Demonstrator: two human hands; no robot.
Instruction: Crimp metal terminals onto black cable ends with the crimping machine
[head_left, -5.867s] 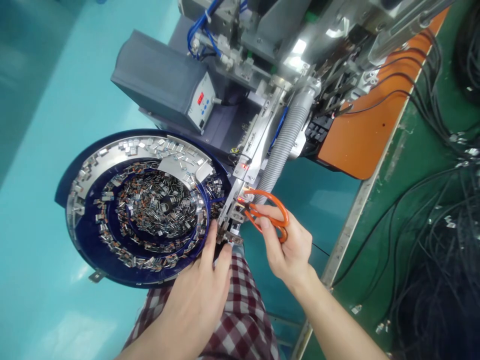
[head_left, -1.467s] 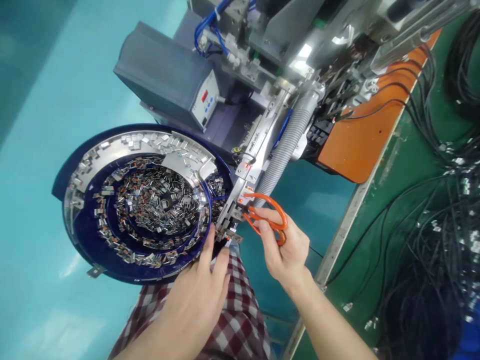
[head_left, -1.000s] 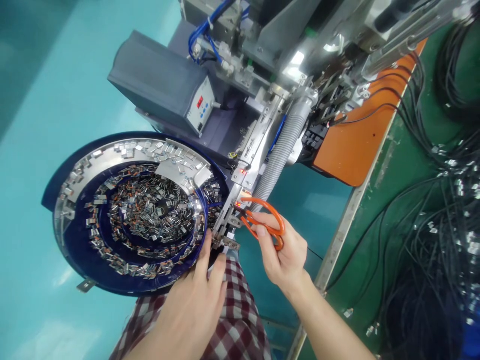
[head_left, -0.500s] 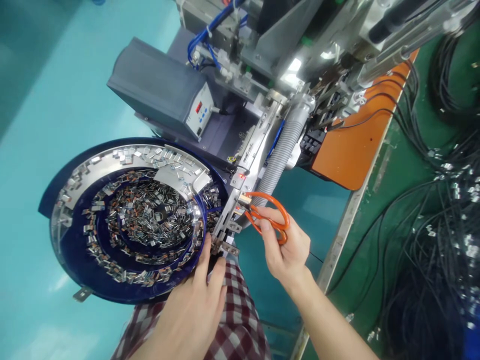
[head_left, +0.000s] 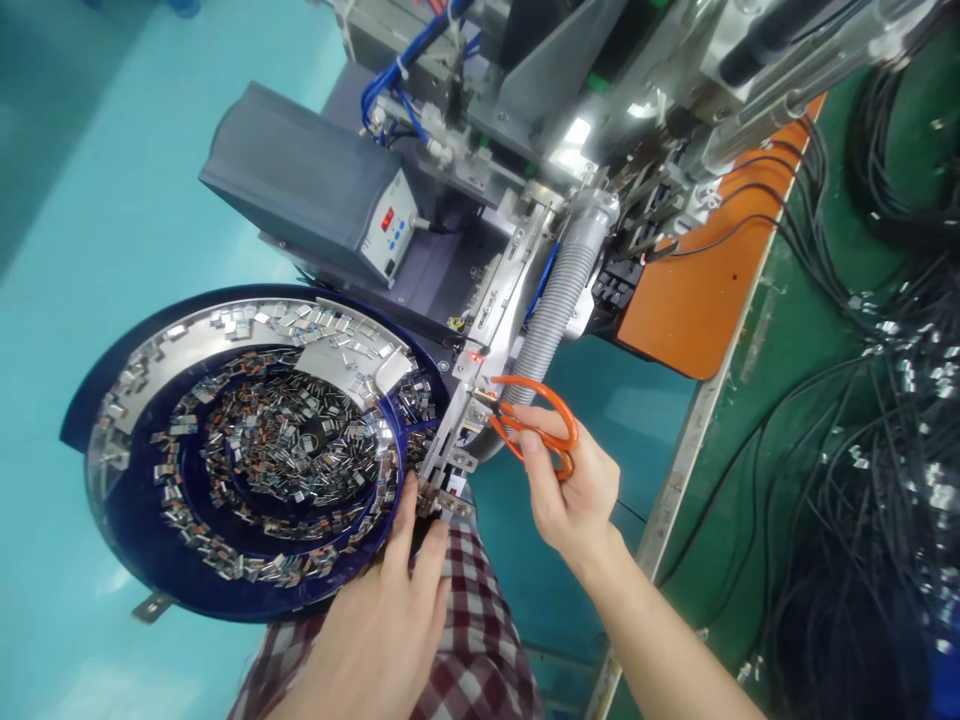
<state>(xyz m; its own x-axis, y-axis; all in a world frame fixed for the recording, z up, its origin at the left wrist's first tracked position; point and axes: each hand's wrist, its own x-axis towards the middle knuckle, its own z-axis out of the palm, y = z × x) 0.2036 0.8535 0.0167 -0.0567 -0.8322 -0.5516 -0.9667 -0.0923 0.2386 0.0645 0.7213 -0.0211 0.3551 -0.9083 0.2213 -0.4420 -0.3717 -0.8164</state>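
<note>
Orange-handled scissors (head_left: 551, 392) are gripped in my right hand (head_left: 574, 485), with the handle loops around its fingers. Their tips point left and meet the metal feed track (head_left: 466, 400), near a small red light. My left hand (head_left: 386, 610) has its fingers stretched out and apart, the fingertips at the lower end of the track and the rim of the dark blue feeder bowl (head_left: 127, 535). Its thumb is hidden. Inside the bowl lie many small shiny metal pieces (head_left: 300, 440), heaped in the middle and strung along the spiral ledges.
Behind the bowl stands a grey control box (head_left: 300, 180) with a red display. A ribbed grey hose (head_left: 559, 300) runs beside the track toward the machine. To the right are an orange plate (head_left: 675, 320) and a green table (head_left: 750, 440) with bundled black cables (head_left: 847, 600).
The scissors' tips have shifted slightly left and up onto the track. My left hand stays at the bowl rim. The whole view has moved a little.
</note>
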